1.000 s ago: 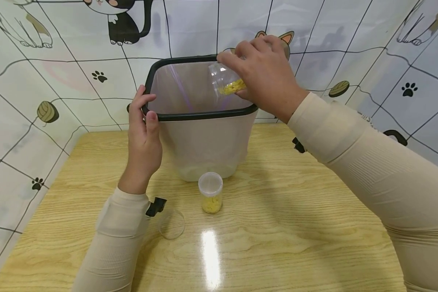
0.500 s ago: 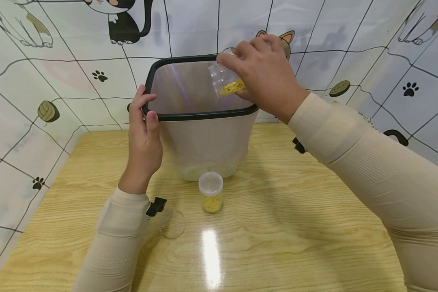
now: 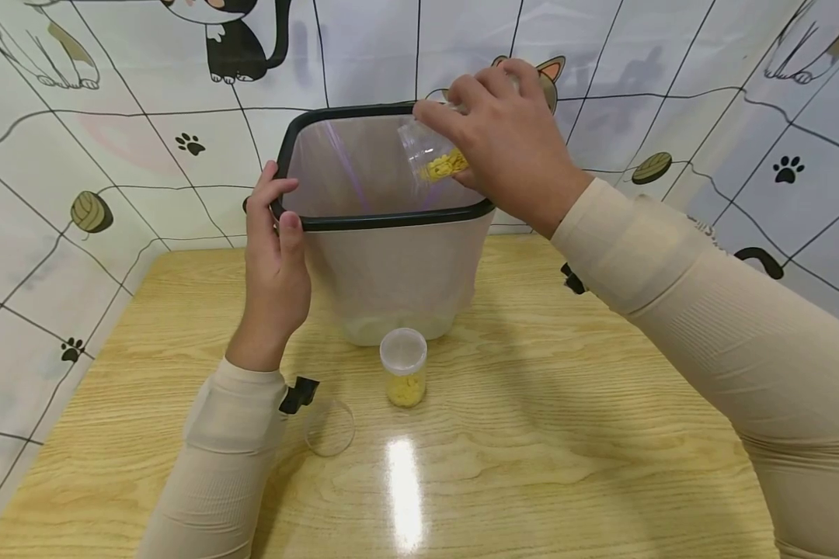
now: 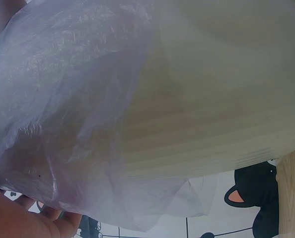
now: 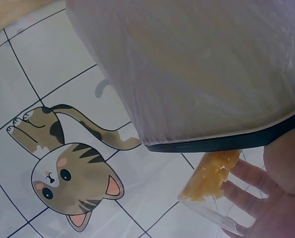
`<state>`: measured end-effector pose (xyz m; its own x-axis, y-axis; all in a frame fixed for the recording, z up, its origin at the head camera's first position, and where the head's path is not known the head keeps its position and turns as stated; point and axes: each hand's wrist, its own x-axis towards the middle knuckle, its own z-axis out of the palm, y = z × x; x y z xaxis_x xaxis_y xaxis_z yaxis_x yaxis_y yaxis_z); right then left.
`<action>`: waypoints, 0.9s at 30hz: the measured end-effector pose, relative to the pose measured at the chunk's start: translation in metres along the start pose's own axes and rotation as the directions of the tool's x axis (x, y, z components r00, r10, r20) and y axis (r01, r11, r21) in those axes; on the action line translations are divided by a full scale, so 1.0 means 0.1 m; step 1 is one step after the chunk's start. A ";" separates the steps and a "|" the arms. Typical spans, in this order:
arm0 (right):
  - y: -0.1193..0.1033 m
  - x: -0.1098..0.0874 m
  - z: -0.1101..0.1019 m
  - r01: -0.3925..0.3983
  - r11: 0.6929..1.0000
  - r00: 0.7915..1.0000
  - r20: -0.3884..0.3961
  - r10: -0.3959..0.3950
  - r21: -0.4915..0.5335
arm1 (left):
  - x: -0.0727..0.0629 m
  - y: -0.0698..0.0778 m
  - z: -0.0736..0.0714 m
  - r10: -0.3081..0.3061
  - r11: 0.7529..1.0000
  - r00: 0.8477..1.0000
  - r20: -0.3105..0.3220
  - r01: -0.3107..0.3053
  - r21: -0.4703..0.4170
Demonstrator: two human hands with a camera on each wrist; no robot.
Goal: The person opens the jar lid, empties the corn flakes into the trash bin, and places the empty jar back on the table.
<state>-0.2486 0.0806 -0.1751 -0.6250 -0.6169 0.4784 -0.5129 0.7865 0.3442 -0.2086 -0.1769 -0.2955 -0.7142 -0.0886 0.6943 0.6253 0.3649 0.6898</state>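
A white bin with a black rim and a clear plastic liner stands at the back of the wooden table. My left hand grips the bin's left rim, thumb on the rim. My right hand holds a small clear jar tilted over the bin's opening, with yellow bits inside it. In the right wrist view the jar with yellow bits sits in my fingers beside the black rim. The left wrist view shows only the liner-covered bin wall.
A second small clear jar with a lid and yellow bits stands in front of the bin. A clear round lid lies near my left wrist. Cat-patterned walls close in the table at the back and both sides.
The tilted jar in my right hand has shifted slightly and its yellow bits have slid a little. My left hand has not moved.
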 end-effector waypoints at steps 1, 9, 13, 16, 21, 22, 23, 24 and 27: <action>0.00 0.00 0.00 0.000 1.000 1.000 -0.001 0.000 -0.001 | 0.00 0.00 0.00 0.000 1.000 1.000 0.001 0.000 0.002; 0.00 -0.01 0.00 0.002 1.000 1.000 -0.001 -0.002 -0.013 | 0.00 0.01 0.00 -0.003 1.000 1.000 -0.001 0.003 -0.012; 0.01 -0.01 0.00 0.006 1.000 1.000 -0.007 -0.006 -0.015 | 0.00 0.01 0.00 -0.006 1.000 1.000 0.001 0.006 -0.006; 0.01 -0.01 0.00 0.006 1.000 1.000 -0.006 -0.006 -0.011 | 0.00 0.01 0.00 -0.005 1.000 1.000 0.001 0.005 -0.003; 0.01 -0.01 0.00 0.006 1.000 1.000 -0.008 -0.006 -0.012 | 0.00 0.01 0.00 -0.007 1.000 1.000 0.002 0.007 0.004; 0.01 -0.01 0.00 0.006 1.000 1.000 -0.007 -0.006 -0.015 | 0.00 0.01 0.01 -0.008 1.000 1.000 0.003 0.008 0.006; 0.01 -0.01 0.00 0.007 1.000 1.000 -0.006 -0.007 -0.018 | 0.00 0.01 0.01 -0.009 1.000 1.000 0.003 0.009 0.008; 0.01 -0.01 0.00 0.008 1.000 1.000 -0.005 -0.008 -0.020 | 0.00 0.00 0.01 -0.010 1.000 1.000 0.003 0.010 0.009; 0.01 -0.02 0.00 0.012 1.000 1.000 0.002 -0.011 -0.028 | 0.00 0.00 0.01 -0.014 1.000 1.000 0.003 0.014 0.007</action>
<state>-0.2479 0.0821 -0.1757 -0.6205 -0.6259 0.4724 -0.5034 0.7798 0.3721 -0.2090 -0.1761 -0.2956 -0.7240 -0.0913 0.6838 0.6127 0.3704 0.6982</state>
